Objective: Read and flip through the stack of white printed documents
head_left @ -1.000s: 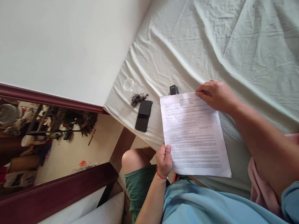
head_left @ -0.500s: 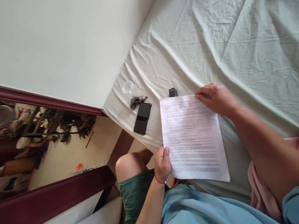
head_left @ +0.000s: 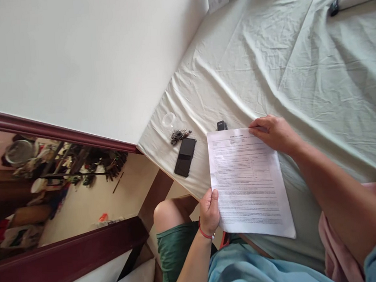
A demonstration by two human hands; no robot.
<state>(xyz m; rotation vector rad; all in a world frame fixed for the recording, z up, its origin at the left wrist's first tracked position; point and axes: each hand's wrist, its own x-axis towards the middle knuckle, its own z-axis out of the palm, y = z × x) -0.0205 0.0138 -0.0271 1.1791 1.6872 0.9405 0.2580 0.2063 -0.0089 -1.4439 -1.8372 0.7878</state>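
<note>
A stack of printed paper sheets point(head_left: 248, 188) faces me over the bed's near edge, text side up. At its lower left edge my left hand point(head_left: 209, 211) is closed, thumb on top and fingers hidden underneath. My right hand point(head_left: 274, 133) pinches the top right corner between thumb and fingers. Just beyond the top edge, a small black object point(head_left: 221, 125) shows, partly covered by the paper. To the left lies a black phone point(head_left: 185, 157), with a tangled dark cable point(head_left: 179, 136) and a clear round plastic lid or cup point(head_left: 169, 120) behind it.
A pale green sheet point(head_left: 266, 65) with wrinkles covers the bed. White wall point(head_left: 71, 59) borders it on the left, above a dark red frame point(head_left: 68, 241) around an opening onto cluttered shelves. Pink cloth point(head_left: 341, 242) lies by my right arm; a black-ended object point(head_left: 335, 7) lies far right.
The view has tilted slightly upward and left, so everything sits lower and further right. Both hands keep their hold on the paper stack.
</note>
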